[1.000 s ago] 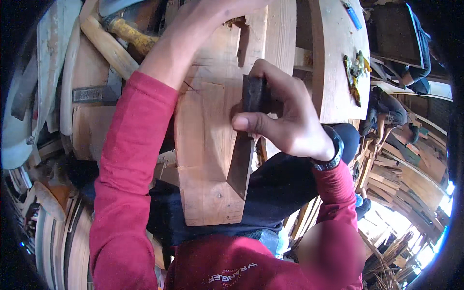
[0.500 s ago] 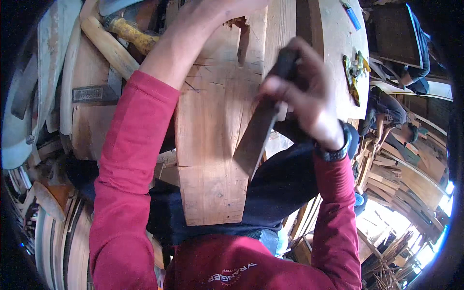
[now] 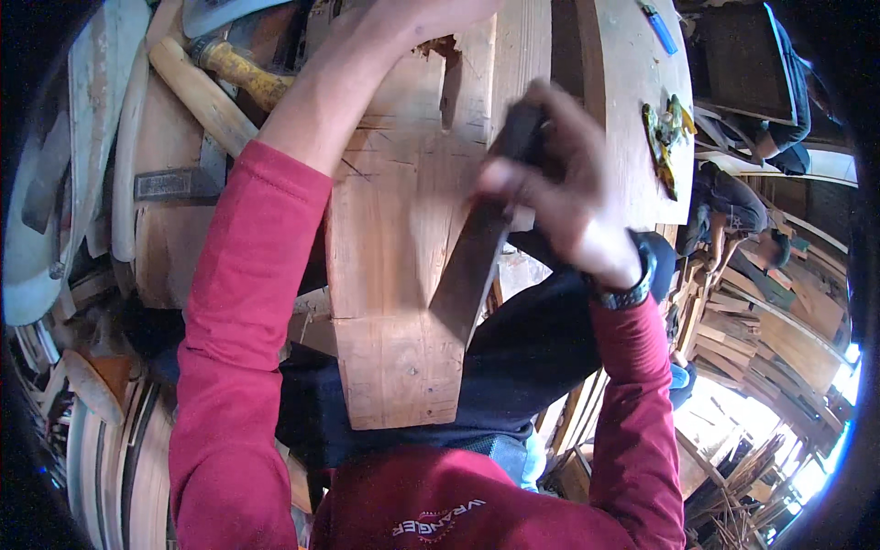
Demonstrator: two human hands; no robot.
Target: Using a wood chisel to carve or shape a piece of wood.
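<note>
A long wooden board lies over my lap, with a jagged hole and thin marks near its far part. My right hand, blurred, is closed round a dark flat blade-like tool, which slants down to the lower left against the board's right side. My left arm reaches forward along the left of the board; my left hand is at the top edge of the view, its fingers out of sight.
A yellow-handled tool and curved wooden pieces lie at left. On the right plank are a blue lighter and a yellow, dark-stained tool. Co-workers bend among stacked timber at the far right.
My right hand and the tool moved up and to the right from a second ago, then slightly back down-left in the last half second. My left arm stays nearly where it was.
</note>
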